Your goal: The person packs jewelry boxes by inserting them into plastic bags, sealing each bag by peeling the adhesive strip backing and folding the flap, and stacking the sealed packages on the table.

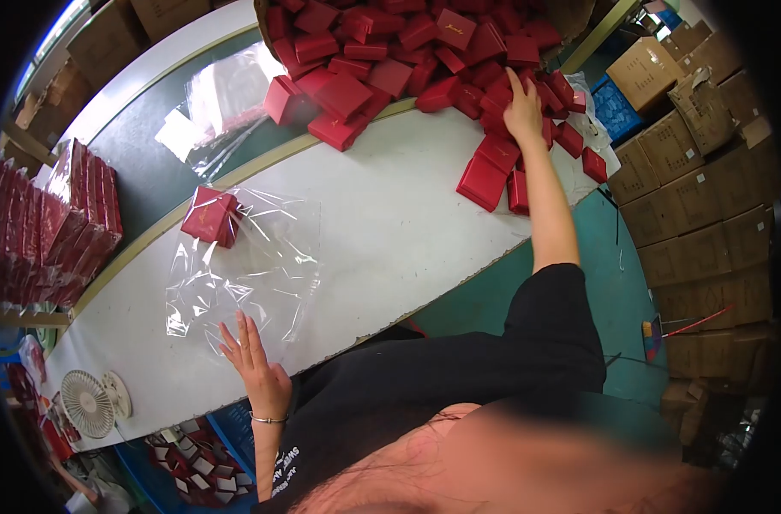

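Hands at work between clear bag and red boxes

From my distant post I see the left hand (265,381) open, fingers spread, by the near edge of a clear plastic bag (270,287); whether the fingertips touch the film, I cannot tell. A bracelet (269,420) circles that wrist. At the bag's far left corner sits a red box (209,216), though I can't make out whether it is inside or under the film.

I have the right hand (523,113) at the end of an outstretched arm, fingers extended over the pile of red boxes (343,96); I cannot tell if it grips one. Just nearer me, a larger red box (482,183) lies on the white table (382,231).

Farther out, I find more clear bags (229,92) beyond the table's far edge, wrapped red packs (86,223) stacked at left, a small fan (88,403), and brown cartons (699,244) piled at right.
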